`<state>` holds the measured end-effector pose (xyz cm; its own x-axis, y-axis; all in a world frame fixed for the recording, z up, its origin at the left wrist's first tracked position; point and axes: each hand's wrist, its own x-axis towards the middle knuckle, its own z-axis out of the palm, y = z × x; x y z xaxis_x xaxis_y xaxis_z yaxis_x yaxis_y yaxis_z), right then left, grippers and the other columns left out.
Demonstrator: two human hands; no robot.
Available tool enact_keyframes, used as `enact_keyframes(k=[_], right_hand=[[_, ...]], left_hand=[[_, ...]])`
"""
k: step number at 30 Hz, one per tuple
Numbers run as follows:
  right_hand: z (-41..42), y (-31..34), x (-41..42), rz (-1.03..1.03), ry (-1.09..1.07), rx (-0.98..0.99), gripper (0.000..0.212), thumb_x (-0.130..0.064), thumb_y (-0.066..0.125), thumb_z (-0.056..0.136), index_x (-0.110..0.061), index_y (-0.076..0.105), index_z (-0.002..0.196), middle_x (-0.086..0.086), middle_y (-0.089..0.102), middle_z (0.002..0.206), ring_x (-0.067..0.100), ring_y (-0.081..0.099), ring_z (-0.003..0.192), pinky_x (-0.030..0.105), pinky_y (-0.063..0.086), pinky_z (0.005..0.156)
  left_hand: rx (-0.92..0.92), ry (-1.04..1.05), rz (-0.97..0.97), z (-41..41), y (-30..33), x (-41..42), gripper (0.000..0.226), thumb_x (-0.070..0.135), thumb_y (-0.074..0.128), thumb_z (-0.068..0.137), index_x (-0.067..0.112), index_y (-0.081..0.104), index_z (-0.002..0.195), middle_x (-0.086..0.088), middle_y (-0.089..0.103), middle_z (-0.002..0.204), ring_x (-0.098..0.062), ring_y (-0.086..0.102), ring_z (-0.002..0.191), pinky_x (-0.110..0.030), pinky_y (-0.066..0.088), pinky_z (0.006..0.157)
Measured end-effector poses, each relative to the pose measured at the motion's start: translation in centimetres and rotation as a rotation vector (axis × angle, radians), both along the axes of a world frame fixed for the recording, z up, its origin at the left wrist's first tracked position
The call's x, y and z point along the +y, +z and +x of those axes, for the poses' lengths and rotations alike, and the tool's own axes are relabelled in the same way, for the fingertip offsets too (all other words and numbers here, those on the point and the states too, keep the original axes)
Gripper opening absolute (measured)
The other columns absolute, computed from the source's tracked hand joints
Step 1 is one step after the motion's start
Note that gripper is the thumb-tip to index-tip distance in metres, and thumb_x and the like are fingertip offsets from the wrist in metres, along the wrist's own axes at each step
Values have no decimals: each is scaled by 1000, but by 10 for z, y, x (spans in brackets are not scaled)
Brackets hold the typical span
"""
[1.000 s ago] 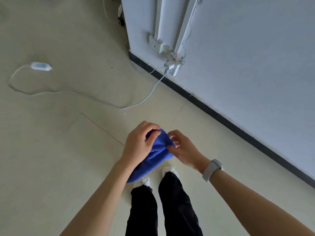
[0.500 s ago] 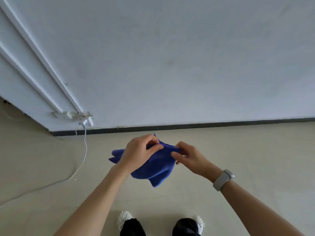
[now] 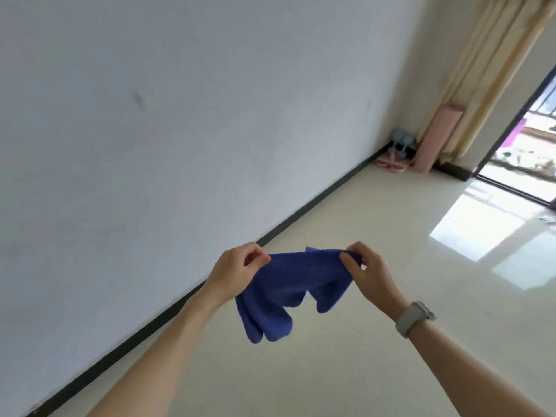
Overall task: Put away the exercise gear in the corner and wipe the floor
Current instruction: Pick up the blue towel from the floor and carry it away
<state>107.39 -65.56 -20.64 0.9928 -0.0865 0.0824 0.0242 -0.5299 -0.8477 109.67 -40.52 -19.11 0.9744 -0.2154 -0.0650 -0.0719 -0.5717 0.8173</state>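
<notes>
head view: left hand (image 3: 237,273) and right hand (image 3: 368,273) each pinch a top corner of the blue cloth (image 3: 288,291), stretched above the floor (image 3: 346,371) near the wall. best fold it flat before wiping.

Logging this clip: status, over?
Both hands, left and right, pinching blue cloth, spread midair. Gear already cornered. Floor unobstructed.
</notes>
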Motion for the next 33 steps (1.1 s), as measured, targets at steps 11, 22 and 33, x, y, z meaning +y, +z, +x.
enact_keyframes(k=[11,22,33], right_hand=[[82,-7,-250,-196,-41,213,6,-23,48,93,-24,51,99,-7,57,85,11,52,76,15,37,64],[252,5,-448,373,-211,208,17,-12,54,91,-24,58,103,-10,66,97,1,62,90,13,50,73],[409,20,-755,102,-498,-9,10,-13,41,96,-21,47,94,-10,55,83,11,54,77,18,40,64]], left_hand=[[-111,-148,-240,173,22,-302,9,16,54,92,13,61,86,6,61,79,-7,56,72,-5,44,62],[81,-511,-520,340,88,-606,16,3,55,89,11,61,77,-2,62,70,-3,64,62,-23,58,63],[-21,-149,38,530,23,-822,21,11,48,92,6,63,106,-9,64,103,-23,58,95,-23,39,75]])
